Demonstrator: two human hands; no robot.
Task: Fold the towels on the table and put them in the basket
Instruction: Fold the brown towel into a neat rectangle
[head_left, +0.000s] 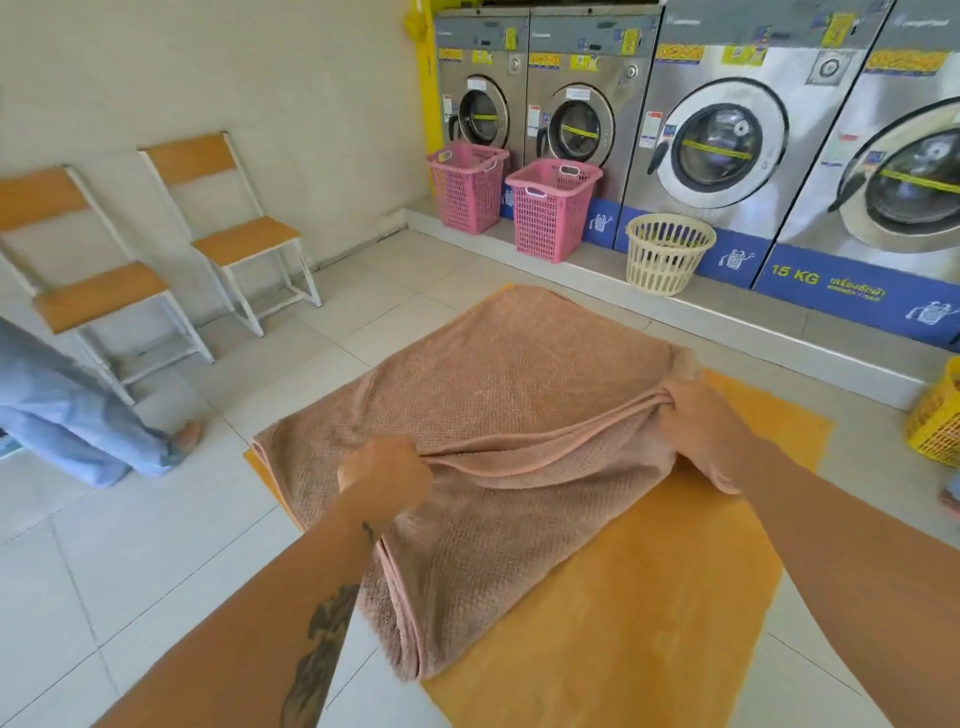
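A large pinkish-brown towel (498, 395) lies spread over a yellow table top (649, 597). My left hand (387, 475) grips a bunched edge of the towel near its left side. My right hand (698, 410) grips the same edge at the right, and the fabric between them is raised into a fold line. The towel's near part hangs doubled toward me. A cream round basket (667, 252) stands on the floor beyond the table, in front of the washing machines.
Two pink laundry baskets (550, 208) stand by the washing machines (727, 135) at the back. A yellow basket (937, 415) sits at the right edge. Two wooden chairs (239, 228) line the left wall. A person's legs in blue trousers (78, 415) stand at the left.
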